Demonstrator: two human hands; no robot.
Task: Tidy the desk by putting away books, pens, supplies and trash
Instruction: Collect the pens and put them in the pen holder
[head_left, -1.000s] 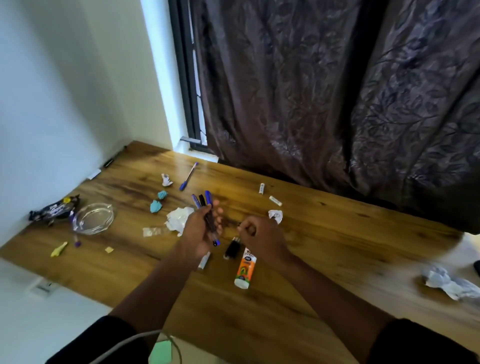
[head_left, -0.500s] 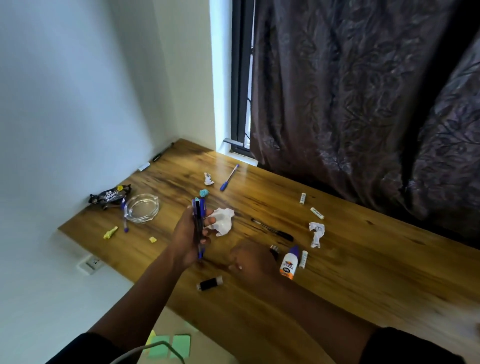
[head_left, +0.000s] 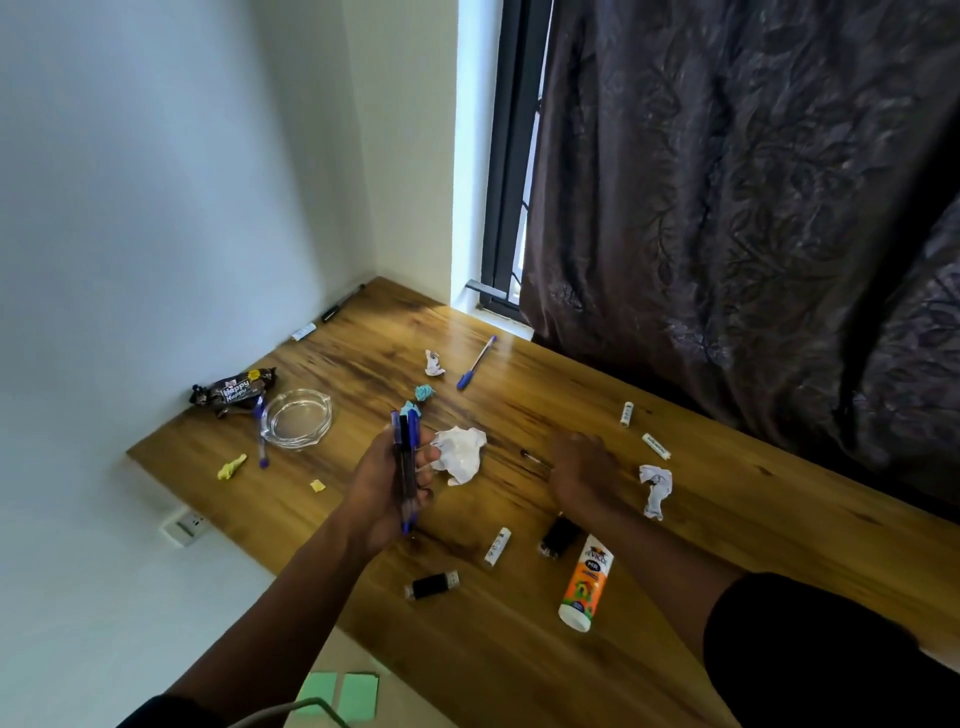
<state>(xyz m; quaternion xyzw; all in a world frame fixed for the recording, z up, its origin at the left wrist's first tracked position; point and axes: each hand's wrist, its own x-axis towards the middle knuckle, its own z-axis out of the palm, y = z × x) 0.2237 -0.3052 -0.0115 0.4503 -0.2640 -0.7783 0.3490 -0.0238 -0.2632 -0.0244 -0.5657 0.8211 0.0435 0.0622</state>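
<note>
Since half a second ago the right hand (head_left: 574, 462) has moved up the desk (head_left: 727, 525) from beside the glue bottle (head_left: 586, 590) onto the black pen (head_left: 535, 459), of which only the tip shows at its left edge. Motion blur hides the fingers, so I cannot tell whether the grip has closed on that pen or merely covers it.

The left hand (head_left: 392, 480) holds a bundle of pens (head_left: 406, 467) upright, fingers curled tight round the barrels, just left of the white paper wad (head_left: 460, 454). Holding them as a bunch likely serves to gather every pen first and stow them in one go; the right hand does the fetching.

More pens wait: a blue pen (head_left: 477, 362) near the window, another blue one (head_left: 261, 434) leaning at the glass dish (head_left: 297, 418), and a black marker (head_left: 340, 304) against the wall. Trash is spread about: a snack wrapper (head_left: 236, 389), a yellow scrap (head_left: 231, 466), teal scraps (head_left: 423, 392) and a second white wad (head_left: 655, 488). Small supplies, such as the white tubes (head_left: 627, 414) and a black spool (head_left: 431, 584), lie near the front edge. No bin or pen holder is visible, so the task looks early.
</note>
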